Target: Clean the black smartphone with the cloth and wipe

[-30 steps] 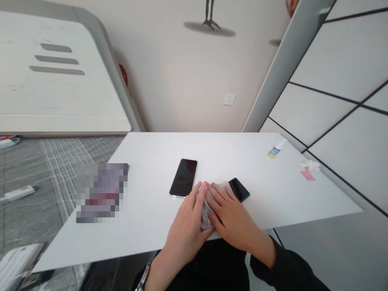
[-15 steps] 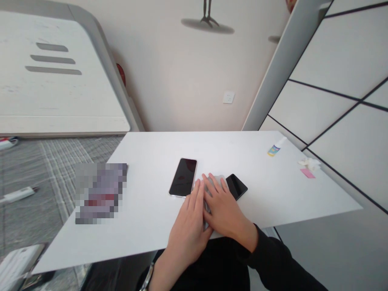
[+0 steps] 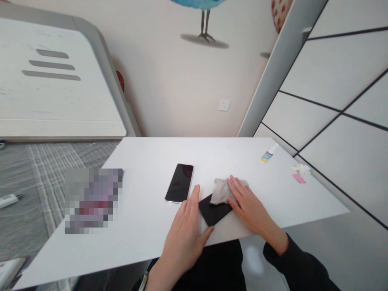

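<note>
A small black phone (image 3: 213, 211) lies near the front edge of the white table (image 3: 145, 226). My left hand (image 3: 185, 230) steadies its left and near edges, fingers straight and thumb against the near corner. A grey cloth (image 3: 222, 190) covers the phone's far end. My right hand (image 3: 249, 207) lies flat on that cloth, fingers stretched out and pressing it down. A second, larger black phone (image 3: 180, 188) with a pale rim lies face up just left of my left fingertips, untouched.
A blurred-out patch (image 3: 92, 200) sits on the table's left part. A small spray bottle (image 3: 268, 153) and a crumpled tissue with a pink slip (image 3: 298, 173) lie at the far right edge. White panels rise on the right; a grey checked bed lies to the left.
My right hand has slid the cloth to the far right, uncovering the near part of the small black phone. My left hand now braces that phone's edge. The camera tilted up slightly.
</note>
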Demonstrator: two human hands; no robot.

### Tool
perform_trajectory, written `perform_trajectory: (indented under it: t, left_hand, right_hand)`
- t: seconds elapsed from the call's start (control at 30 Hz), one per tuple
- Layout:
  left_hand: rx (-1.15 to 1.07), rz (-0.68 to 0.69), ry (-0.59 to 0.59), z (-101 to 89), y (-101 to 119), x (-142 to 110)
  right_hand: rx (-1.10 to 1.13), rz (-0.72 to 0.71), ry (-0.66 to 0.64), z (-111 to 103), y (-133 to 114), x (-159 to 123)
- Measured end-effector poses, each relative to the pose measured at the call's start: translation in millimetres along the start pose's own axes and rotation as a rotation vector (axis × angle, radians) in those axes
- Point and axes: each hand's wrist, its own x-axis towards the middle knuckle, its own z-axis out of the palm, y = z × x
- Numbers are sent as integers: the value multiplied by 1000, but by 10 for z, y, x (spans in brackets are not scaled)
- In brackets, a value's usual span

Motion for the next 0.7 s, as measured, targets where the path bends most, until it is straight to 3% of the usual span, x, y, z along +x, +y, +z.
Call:
perform_trajectory:
  t: [0.07, 0.13, 0.27, 0.33, 0.4, 0.53, 0.63, 0.7]
  left_hand:
    - [-8, 2, 6, 5, 4, 8]
    - [-25, 8, 10, 17, -6, 12]
    - [-82, 6, 4, 50, -57, 14]
    - [-97, 6, 2, 60, -80, 14]
    - [-88, 19, 16, 50, -88, 6]
    - [30, 29, 10, -69, -60, -57]
    - [174, 97, 12, -221, -8, -96]
    - [250, 199, -22, -304, 38, -68]
  right_hand:
    - [-21, 69, 50, 23, -14, 50]
    - [-26, 58, 68, 45, -228, 55]
    - [90, -166, -13, 44, -800, -43]
    - [241, -253, -59, 15, -887, -99]
    - [423, -270, -53, -12, -768, -137]
    - [589, -150, 105, -36, -141, -108]
    - [587, -171, 66, -59, 312, 10]
    - [592, -222, -12, -81, 482, 97]
